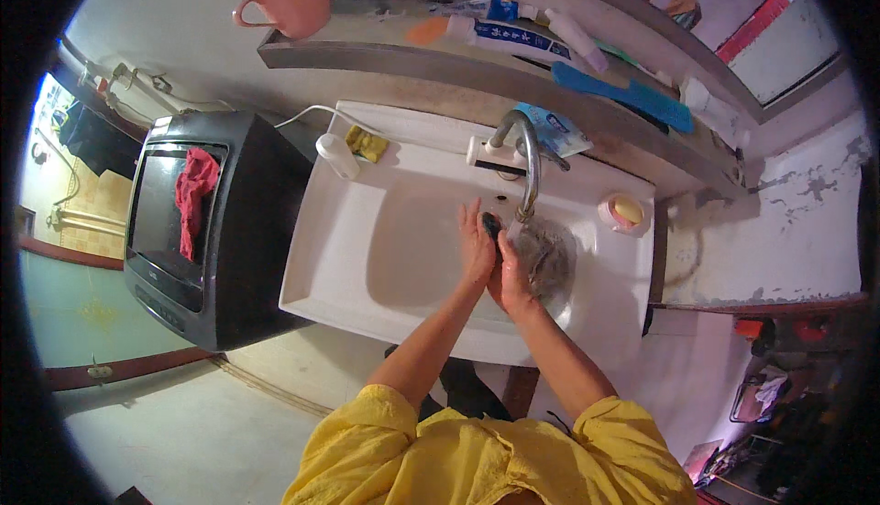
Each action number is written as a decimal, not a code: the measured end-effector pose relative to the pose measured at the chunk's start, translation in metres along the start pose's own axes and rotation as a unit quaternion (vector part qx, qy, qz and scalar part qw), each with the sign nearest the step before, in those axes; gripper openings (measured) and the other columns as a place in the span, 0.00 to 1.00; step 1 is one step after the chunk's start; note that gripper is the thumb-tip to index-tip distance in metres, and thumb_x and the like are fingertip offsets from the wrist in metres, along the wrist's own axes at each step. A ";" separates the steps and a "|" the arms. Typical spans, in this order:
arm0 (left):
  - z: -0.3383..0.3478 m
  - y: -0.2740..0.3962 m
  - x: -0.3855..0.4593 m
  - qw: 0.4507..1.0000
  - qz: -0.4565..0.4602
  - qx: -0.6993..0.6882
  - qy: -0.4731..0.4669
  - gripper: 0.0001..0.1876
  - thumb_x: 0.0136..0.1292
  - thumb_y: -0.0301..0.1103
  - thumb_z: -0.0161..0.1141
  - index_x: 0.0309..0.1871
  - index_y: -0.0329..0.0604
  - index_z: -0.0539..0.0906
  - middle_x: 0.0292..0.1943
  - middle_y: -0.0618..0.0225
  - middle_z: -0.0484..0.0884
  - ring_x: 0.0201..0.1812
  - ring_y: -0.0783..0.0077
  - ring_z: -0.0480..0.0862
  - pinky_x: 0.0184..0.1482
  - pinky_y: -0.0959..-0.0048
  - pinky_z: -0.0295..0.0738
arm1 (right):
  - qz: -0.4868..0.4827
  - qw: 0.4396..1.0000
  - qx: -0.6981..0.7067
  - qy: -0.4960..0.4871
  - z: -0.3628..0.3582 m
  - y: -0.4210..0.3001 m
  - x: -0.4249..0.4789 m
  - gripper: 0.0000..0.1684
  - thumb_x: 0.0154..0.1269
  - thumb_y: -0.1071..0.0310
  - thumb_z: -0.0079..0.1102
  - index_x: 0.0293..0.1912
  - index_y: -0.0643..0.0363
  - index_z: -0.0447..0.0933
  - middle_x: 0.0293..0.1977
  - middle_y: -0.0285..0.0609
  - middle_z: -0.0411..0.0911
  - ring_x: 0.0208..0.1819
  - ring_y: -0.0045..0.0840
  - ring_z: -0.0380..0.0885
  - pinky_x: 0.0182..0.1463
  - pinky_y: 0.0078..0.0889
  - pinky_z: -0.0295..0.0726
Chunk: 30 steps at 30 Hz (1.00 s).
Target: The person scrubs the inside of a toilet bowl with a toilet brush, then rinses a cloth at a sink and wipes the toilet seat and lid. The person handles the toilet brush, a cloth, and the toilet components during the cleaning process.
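Note:
Over the basin of a white washbasin (330, 251), my left hand (478, 247) and my right hand (510, 275) are pressed close together. A small dark object (491, 224) shows between them near the fingers; what it is and which hand bears it I cannot tell. Just to the right of the hands, the spout of a curved metal faucet (531, 168) points down, with water running from it. Rippling water (550, 257) lies in the right part of the basin. The palms are hidden.
A white bottle (337, 156) and a yellow sponge (366, 143) stand at the basin's back left, a soap dish (610, 216) at right. Above runs a shelf (385, 58) with a pink mug (292, 0), tubes and a blue comb-like item (619, 96). A black washing machine (254, 230) adjoins at left.

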<state>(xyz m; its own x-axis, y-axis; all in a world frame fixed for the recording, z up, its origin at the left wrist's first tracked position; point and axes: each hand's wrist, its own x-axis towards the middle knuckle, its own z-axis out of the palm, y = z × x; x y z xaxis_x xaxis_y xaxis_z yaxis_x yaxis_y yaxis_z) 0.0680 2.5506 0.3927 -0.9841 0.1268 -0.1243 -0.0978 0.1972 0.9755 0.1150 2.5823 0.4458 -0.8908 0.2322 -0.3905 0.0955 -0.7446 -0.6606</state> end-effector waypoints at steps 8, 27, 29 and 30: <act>0.011 -0.017 0.002 0.912 -0.112 -0.390 0.052 0.19 0.68 0.36 0.40 0.58 0.40 0.70 0.47 0.62 0.77 0.51 0.61 0.75 0.55 0.67 0.68 | -0.053 0.952 -0.299 -0.021 -0.042 -0.001 0.019 0.28 0.68 0.52 0.45 0.61 0.57 0.64 0.48 0.36 0.73 0.49 0.21 0.70 0.54 0.25 0.69; -0.013 0.019 0.004 0.832 -0.294 -0.402 -0.244 0.13 0.61 0.33 0.51 0.49 0.47 0.75 0.34 0.66 0.79 0.25 0.77 0.73 0.17 0.77 0.62 | -0.345 0.789 -0.506 0.050 -0.058 -0.116 0.094 0.22 0.63 0.67 0.50 0.56 0.62 0.70 0.46 0.48 0.78 0.46 0.31 0.77 0.50 0.29 0.74; -0.021 0.015 0.003 0.881 -0.281 -0.327 -0.194 0.11 0.61 0.37 0.53 0.45 0.47 0.77 0.29 0.69 0.78 0.22 0.77 0.73 0.17 0.77 0.61 | -0.312 0.828 -0.466 0.011 -0.032 -0.105 0.071 0.22 0.64 0.67 0.49 0.57 0.62 0.69 0.47 0.46 0.77 0.47 0.30 0.77 0.51 0.28 0.73; -0.017 0.017 0.002 0.899 -0.271 -0.294 -0.176 0.11 0.62 0.40 0.54 0.44 0.47 0.78 0.26 0.71 0.78 0.21 0.78 0.72 0.17 0.78 0.60 | -0.304 0.842 -0.445 -0.016 -0.042 -0.097 0.074 0.23 0.65 0.63 0.49 0.58 0.60 0.68 0.51 0.44 0.75 0.51 0.30 0.75 0.54 0.29 0.72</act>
<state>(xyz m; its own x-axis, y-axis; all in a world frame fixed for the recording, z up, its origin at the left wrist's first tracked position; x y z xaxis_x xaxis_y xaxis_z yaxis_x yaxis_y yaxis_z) 0.0615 2.5374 0.4126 -0.6696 0.4876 -0.5602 -0.7131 -0.2115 0.6684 0.0584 2.6981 0.4545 -0.9056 0.3729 0.2022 -0.1011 0.2731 -0.9566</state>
